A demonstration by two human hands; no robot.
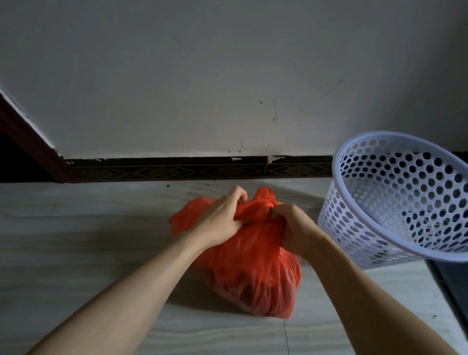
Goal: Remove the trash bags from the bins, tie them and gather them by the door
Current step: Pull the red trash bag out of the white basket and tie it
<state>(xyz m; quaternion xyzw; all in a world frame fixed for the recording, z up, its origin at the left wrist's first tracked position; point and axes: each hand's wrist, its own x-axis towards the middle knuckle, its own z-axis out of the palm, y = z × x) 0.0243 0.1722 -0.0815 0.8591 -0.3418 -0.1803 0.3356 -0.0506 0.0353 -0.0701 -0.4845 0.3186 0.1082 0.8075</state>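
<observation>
Beyond my hands I see a scuffed white plaster wall [209, 60] above a dark patterned skirting board [199, 172]; under them, pale wood-grain floor tiles [50, 231]; far left, a reddish-brown door frame [17, 130].

No readable text, label or number anywhere.

I see a dim, greyish indoor view with soft, even light. A faint shadow lies under the red bag [250, 267] toward 7 o'clock. Wide-angle bending curves the skirting board [199, 171]; corners darken, detail slightly soft.
</observation>
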